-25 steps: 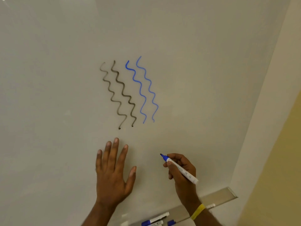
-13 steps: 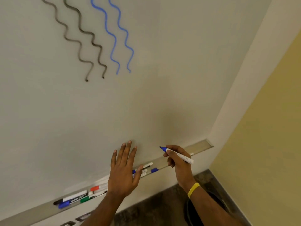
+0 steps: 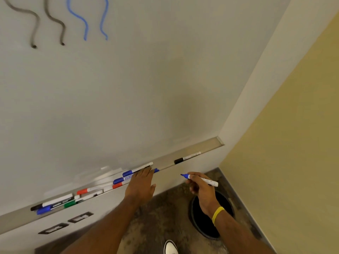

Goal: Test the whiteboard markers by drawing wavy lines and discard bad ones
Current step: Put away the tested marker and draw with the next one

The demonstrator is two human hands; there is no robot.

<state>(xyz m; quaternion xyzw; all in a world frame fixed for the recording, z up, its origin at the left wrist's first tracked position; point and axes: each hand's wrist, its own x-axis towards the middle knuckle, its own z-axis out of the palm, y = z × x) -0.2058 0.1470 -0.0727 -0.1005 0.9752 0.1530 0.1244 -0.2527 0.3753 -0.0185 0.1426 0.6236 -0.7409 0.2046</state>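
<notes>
- Whiteboard [image 3: 146, 79] fills the view, grey and blue wavy lines [image 3: 85, 32] at the top.
- Tray [image 3: 211, 146] along its bottom edge, capped markers [image 3: 128, 173] lying in it.
- Black bin [image 3: 225, 200] on the floor, beneath the right wrist.
- Left hand [image 3: 142, 184], fingers straight, down on the tray's markers.
- Right hand [image 3: 200, 189] pinches the uncapped blue marker [image 3: 207, 181] just below the tray, tip pointing left.

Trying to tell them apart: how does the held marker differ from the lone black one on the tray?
The held marker is blue and uncapped, tip bare; the black marker wears its cap. The held marker is gripped in the right hand, off the tray; the black marker lies flat in the tray. Both have white barrels.
</notes>
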